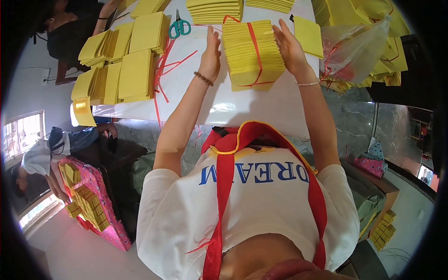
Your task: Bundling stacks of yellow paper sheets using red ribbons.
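Observation:
A thick bundle of yellow folded paper pieces [238, 60] stands on the white table in front of me. Red plastic strips run around it in both directions. My left hand [211, 57] is upright at the bundle's left side, fingers stretched, with a narrow gap to the paper. On the other side, my right hand [290, 50] is also open, fingers extended beside the layered edges; its fingertips seem to touch or nearly touch them. Teal-handled scissors [179, 29] lie left of my left hand, near loose red strips [162, 74].
More yellow stacks [135, 74] cover the table's left side, with others [214, 11] at the far edge. A clear plastic bag [357, 46] and yellow pieces sit at right. Two other people are at left, one [39, 156] by a pink-covered table [114, 233] holding small yellow bundles.

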{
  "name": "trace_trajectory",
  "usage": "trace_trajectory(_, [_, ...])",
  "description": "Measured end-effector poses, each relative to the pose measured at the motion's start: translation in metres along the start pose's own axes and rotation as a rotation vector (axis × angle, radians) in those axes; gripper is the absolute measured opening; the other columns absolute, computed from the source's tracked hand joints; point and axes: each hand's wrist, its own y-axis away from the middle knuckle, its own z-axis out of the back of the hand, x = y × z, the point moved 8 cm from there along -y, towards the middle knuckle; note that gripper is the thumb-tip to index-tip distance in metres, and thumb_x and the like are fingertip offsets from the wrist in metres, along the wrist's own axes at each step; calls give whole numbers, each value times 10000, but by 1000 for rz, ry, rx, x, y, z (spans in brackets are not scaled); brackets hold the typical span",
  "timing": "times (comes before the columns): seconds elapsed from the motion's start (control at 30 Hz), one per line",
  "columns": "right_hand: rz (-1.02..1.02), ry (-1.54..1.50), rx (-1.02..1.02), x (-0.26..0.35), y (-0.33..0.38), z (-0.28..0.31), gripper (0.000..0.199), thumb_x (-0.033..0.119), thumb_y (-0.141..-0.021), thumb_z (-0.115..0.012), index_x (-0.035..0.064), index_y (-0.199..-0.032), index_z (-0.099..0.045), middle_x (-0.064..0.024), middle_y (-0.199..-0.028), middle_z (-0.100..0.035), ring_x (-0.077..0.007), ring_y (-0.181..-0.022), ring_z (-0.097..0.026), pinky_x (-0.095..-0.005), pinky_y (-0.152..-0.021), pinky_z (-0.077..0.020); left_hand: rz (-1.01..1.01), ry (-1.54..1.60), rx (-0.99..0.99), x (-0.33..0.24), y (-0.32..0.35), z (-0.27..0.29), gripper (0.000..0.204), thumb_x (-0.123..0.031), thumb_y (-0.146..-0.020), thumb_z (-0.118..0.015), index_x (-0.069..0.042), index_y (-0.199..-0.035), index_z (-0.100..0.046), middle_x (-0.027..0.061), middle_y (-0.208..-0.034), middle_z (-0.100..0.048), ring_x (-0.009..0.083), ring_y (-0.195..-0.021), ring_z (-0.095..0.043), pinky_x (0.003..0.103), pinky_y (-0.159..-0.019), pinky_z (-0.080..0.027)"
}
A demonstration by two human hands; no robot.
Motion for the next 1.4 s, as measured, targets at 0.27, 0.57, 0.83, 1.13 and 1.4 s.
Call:
trace_trajectory(0.27, [-52, -229, -132, -40, 60, -17, 476, 351, -926, -374, 74, -1313, -342, -30, -1282, -423, -126, -1162, -407, -288, -953, -357, 285, 179, -58, 57, 47, -15, 669, -587, -859, -329, -70, -1281, -376, 88, -1258, -453, 175, -1127, -459, 310, -921, -401])
trace_trajectory(0.57, [-179, -163, -180, -66, 54, 21, 472, 397, -929, -345, 107, -1300, -369, 0, -1266, -439, -105, -1159, -400, -271, -964, -333, 308, 185, -58, 45, 51, -19, 616, -553, -885, -289, -69, -1250, -400, 75, -1200, -495, 181, -1078, -500, 313, -887, -430])
trace_trajectory(0.83, [-63, -216, -70, -51, 66, -5, 474, 437, -934, -279, 113, -1259, -396, -23, -1296, -405, -133, -1180, -383, -289, -1000, -287, 198, 299, 49, 33, 41, -35, 653, -559, -888, -232, -89, -1341, -253, 75, -1299, -394, 194, -1159, -425, 333, -947, -382])
trace_trajectory(1.13, [241, -261, 58, -31, 74, 5, 450, 398, -941, -263, 88, -1231, -414, -57, -1324, -380, -161, -1225, -329, -334, -1006, -266, -242, -187, 128, -13, 52, -55, 658, -501, -917, -211, -108, -1397, 6, 95, -1448, -76, 205, -1313, -155, 333, -1044, -224])
trace_trajectory(1.4, [-226, 72, -298, -94, 80, 62, 484, 395, -931, -312, 74, -1287, -376, -41, -1331, -374, -166, -1213, -348, -298, -965, -293, 388, 111, -112, 74, 67, -11, 627, -529, -904, -262, -81, -1342, -250, 98, -1284, -403, 186, -1136, -436, 331, -955, -359])
